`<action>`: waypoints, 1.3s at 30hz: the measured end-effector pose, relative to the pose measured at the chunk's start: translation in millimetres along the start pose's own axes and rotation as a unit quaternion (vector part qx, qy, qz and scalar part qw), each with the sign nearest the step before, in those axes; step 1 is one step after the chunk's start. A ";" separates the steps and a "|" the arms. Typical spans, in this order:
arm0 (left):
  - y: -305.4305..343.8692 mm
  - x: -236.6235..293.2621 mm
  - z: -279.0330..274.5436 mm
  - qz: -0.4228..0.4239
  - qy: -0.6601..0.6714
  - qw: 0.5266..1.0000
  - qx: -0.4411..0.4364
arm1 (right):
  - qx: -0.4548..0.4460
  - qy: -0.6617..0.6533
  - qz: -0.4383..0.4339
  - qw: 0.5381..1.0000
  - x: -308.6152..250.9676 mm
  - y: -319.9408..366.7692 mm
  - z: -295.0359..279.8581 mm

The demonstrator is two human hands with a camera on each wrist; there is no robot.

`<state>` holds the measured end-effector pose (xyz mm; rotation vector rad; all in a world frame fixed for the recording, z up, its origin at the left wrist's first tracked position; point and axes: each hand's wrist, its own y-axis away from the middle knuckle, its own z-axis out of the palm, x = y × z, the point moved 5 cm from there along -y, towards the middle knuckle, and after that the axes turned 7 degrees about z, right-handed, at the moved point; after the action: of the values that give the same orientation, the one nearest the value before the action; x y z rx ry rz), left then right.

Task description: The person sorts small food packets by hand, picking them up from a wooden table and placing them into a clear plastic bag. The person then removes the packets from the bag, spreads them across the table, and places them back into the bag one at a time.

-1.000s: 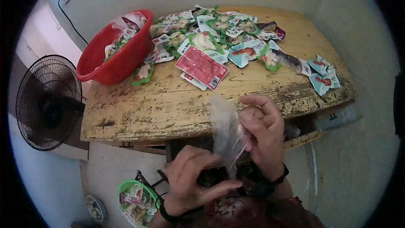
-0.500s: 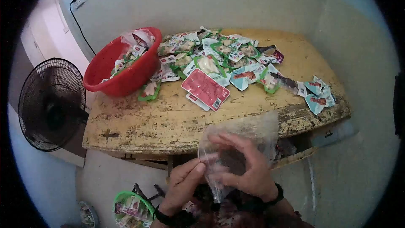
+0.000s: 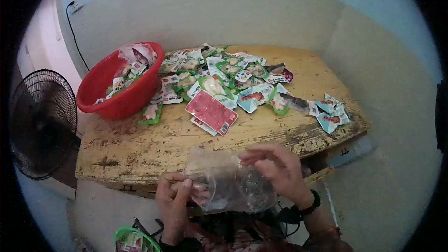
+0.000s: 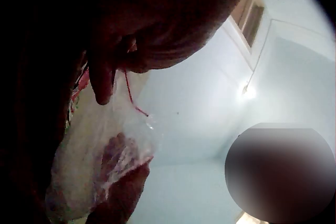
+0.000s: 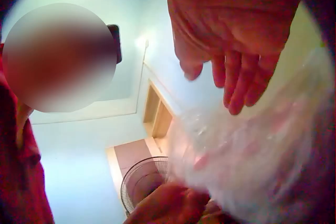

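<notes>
A clear plastic bag point(image 3: 226, 189) hangs spread out in front of the table's near edge. My left hand point(image 3: 175, 207) pinches its left side between thumb and fingers, and some of those fingers show through the film. My right hand point(image 3: 282, 170) is at the bag's upper right, fingers extended. In the right wrist view the fingers of the right hand point(image 5: 236, 45) reach down loosely over the crinkled bag point(image 5: 252, 150). The left wrist view has a dark left hand point(image 4: 152, 29) above the translucent bag point(image 4: 79, 171), with a thin red strand beside it.
Several food packets, among them a red pack point(image 3: 212, 111), lie heaped across the worn yellow table point(image 3: 154, 149). A red basin point(image 3: 119, 105) with packets stands at its left end. Beyond it is a black fan point(image 3: 44, 123). A green basket point(image 3: 135, 233) sits on the floor.
The bag has gone from bunched and upright to spread wide between the hands. The left hand has moved left with its edge. The right hand has come from behind the film to its upper right.
</notes>
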<state>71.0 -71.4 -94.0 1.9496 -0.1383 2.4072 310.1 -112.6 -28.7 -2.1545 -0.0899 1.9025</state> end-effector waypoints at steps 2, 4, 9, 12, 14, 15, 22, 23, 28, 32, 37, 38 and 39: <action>0.4 -4.3 -13.6 0.054 -0.037 0.997 0.030 | 0.025 0.025 0.016 0.999 1.1 -13.6 -20.1; 3.4 4.7 -14.4 0.050 -0.011 0.998 0.022 | 0.044 0.060 0.027 0.997 6.3 -26.4 -40.8; 3.2 0.4 -20.7 0.043 -0.014 0.999 -0.004 | 0.053 0.150 0.036 0.987 15.8 -63.3 -72.8; 6.2 11.1 -16.1 0.040 -0.023 0.997 -0.057 | 0.026 0.219 -0.029 0.975 11.6 -91.6 -68.2; 1.0 20.4 -13.2 0.051 -0.044 0.994 -0.081 | 0.015 0.275 -0.071 0.959 14.8 -112.7 -64.7; -4.3 21.5 -14.6 0.067 -0.070 0.992 -0.086 | 0.012 0.290 -0.086 0.953 15.5 -124.0 -61.1; -41.5 8.7 -33.1 0.140 -0.108 0.978 -0.110 | 0.039 0.527 -0.097 0.844 34.4 -210.9 -49.0; -41.7 10.4 -33.4 0.129 -0.100 0.979 -0.120 | 0.029 0.550 -0.084 0.831 41.4 -219.7 -49.4; -38.5 10.3 -38.7 0.080 -0.073 0.984 -0.141 | 0.001 0.608 0.024 0.793 72.5 -255.2 -47.5; -40.2 5.0 -46.4 0.074 -0.059 0.986 -0.135 | 0.059 0.626 -0.030 0.777 96.1 -271.4 -55.5; -38.4 6.2 -42.2 0.061 -0.037 0.987 -0.145 | 0.137 0.551 -0.081 0.819 75.1 -258.7 -60.5; -37.5 7.8 -41.7 0.070 -0.039 0.986 -0.146 | 0.148 0.501 -0.096 0.847 66.6 -255.0 -63.3; -36.7 10.2 -41.1 0.079 -0.041 0.985 -0.145 | 0.158 0.449 -0.111 0.872 60.7 -253.1 -66.2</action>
<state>32.1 -31.2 -91.0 1.9664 -0.6317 2.2376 415.8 134.1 -20.3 -2.4144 0.1413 0.6007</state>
